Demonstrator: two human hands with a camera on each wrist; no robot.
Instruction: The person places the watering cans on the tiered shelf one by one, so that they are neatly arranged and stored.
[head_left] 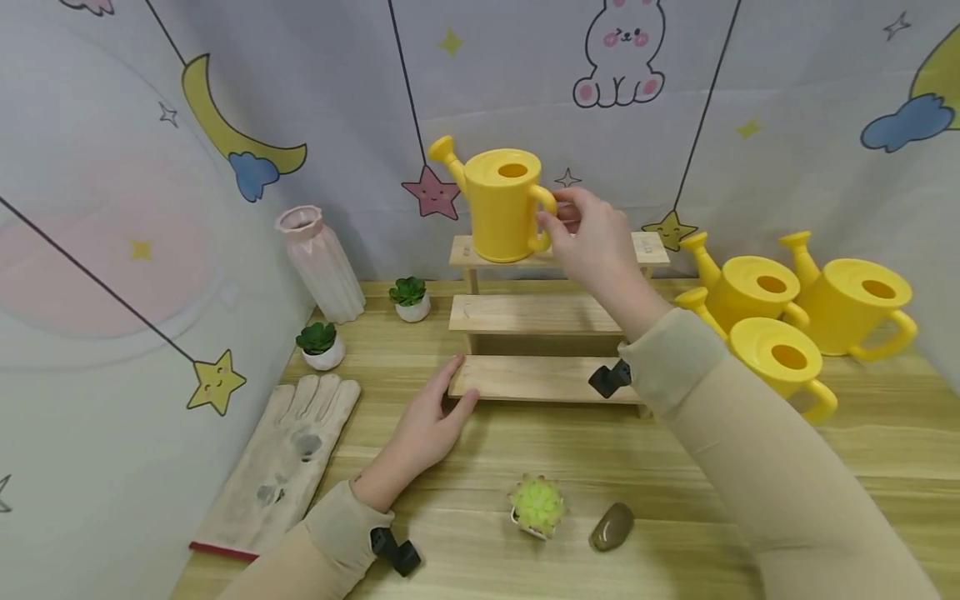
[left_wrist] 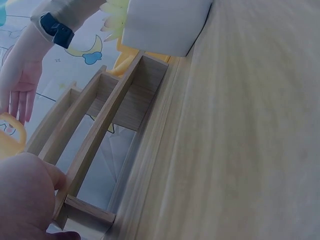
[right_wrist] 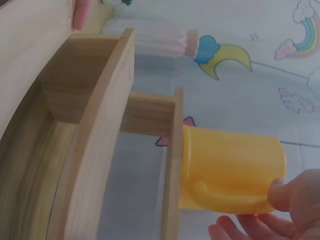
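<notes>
A yellow watering can [head_left: 501,208] stands upright on the top step of a wooden three-step stand [head_left: 525,313], its spout toward the left. My right hand [head_left: 596,237] pinches the can's handle, thumb on the near side and fingers behind. In the right wrist view, the base of the can [right_wrist: 235,165] is flush against the top board. Lower down, my left hand [head_left: 423,425] holds the left end of the stand's bottom step, thumb at the front edge and fingers around the end. The left wrist view shows part of this hand [left_wrist: 27,200] against the board's end.
Several more yellow watering cans [head_left: 862,304] stand at the right. A pale vase [head_left: 322,265], potted succulents [head_left: 409,298] and a stained glove [head_left: 281,458] are at the left. In front of the stand sit a light-green succulent [head_left: 537,504] and a dark stone [head_left: 612,527].
</notes>
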